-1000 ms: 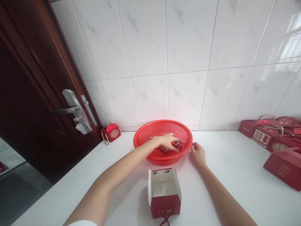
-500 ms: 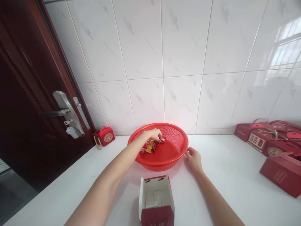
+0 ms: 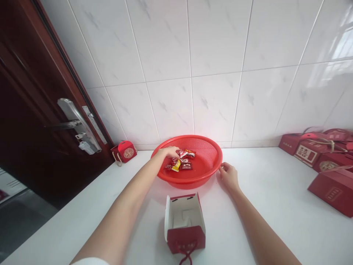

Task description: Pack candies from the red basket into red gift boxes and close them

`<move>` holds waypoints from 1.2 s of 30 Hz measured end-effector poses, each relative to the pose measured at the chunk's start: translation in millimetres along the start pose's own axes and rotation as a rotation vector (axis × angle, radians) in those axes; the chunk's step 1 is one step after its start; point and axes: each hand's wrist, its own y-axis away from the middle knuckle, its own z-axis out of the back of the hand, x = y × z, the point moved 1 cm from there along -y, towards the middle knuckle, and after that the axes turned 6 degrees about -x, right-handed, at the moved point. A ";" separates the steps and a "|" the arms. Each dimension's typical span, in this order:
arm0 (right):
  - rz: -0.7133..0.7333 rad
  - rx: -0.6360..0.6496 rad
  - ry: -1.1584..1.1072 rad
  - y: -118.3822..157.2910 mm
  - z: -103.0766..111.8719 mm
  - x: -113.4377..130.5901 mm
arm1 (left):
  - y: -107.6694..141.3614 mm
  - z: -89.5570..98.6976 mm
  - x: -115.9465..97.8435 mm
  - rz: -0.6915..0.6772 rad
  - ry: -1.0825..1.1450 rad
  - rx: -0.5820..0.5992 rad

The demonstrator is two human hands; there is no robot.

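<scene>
My left hand point(image 3: 171, 151) reaches into a red plastic mesh basket point(image 3: 211, 162), its fingers bent down among the wrapped candies. The fingertips are mostly hidden, and whether they grip a candy cannot be made out. Around them lie several candies in red, dark red and yellow wrappers, including a yellow candy point(image 3: 175, 166) and a dark red candy point(image 3: 186, 166). Outside the basket, my right hand point(image 3: 229, 176) has its fingers curled against the right rim. Nearer to me an open dark red carton box point(image 3: 186, 235) with a white inside and a red cord handle stands on the table.
A small closed red gift box point(image 3: 124, 151) with a rope handle stands at the left by the wall. Several red gift boxes point(image 3: 306, 152) are piled at the right, with another dark red box point(image 3: 333, 191) before them. A brown door point(image 3: 24, 92) borders the table's left side.
My left hand has moved left inside the basket, and more candies show, spread about the basket's floor. My right hand stays at the rim. The view has tilted slightly downward.
</scene>
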 end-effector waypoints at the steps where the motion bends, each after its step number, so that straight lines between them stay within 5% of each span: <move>1: -0.002 0.004 0.004 -0.2 0.1 -0.8 | -0.7 -0.4 -0.1 0.001 0.003 0.035; 8: 0.004 0.032 0.054 -3.4 -0.9 -8.6 | -4.1 -2.2 0.2 -0.030 0.083 0.106; 18: -0.001 0.058 0.117 -7.7 -2.5 -16.8 | -0.2 -7.9 -4.9 -0.194 0.364 0.000; 36: -0.040 0.075 0.058 -9.4 -2.8 -18.8 | 14.4 5.8 -27.5 -0.146 0.682 -0.124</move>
